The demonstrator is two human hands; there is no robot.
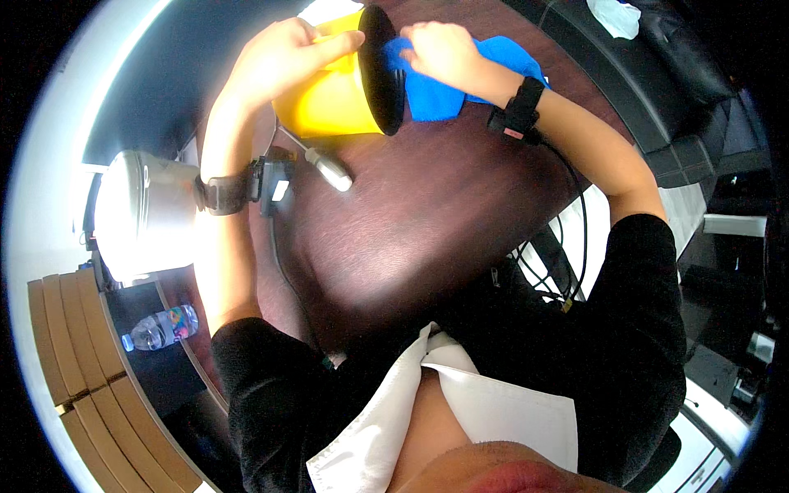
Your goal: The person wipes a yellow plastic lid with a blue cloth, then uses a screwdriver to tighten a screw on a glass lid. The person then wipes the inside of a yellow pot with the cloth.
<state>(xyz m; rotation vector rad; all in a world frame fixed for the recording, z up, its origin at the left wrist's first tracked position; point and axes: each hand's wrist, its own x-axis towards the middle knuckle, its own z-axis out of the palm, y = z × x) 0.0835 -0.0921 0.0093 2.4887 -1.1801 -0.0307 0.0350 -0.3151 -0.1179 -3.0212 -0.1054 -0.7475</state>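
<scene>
At the far side of the table, my left hand [283, 59] grips a yellow round container [325, 103], its thumb lying along the wall. The container is tipped on its side, with its dark round end [380, 99] facing right; whether that end is an opening or a base, I cannot tell. My right hand [440, 53] is closed on a blue cloth [436, 97], which bunches at the fingers against or close to the dark end. The rest of the cloth spreads behind the hand. Below the container lies a tool with a pale handle and thin metal rods [330, 170].
The dark wooden table [370, 222] curves before me. A shiny silver-white cylindrical vessel [144, 214] stands beside my left forearm. Further left are a plastic bottle [162, 328] and brown cartons [82, 329]. Black cables [585, 222] trail from both wrist straps. A black sofa [682, 99] is at right.
</scene>
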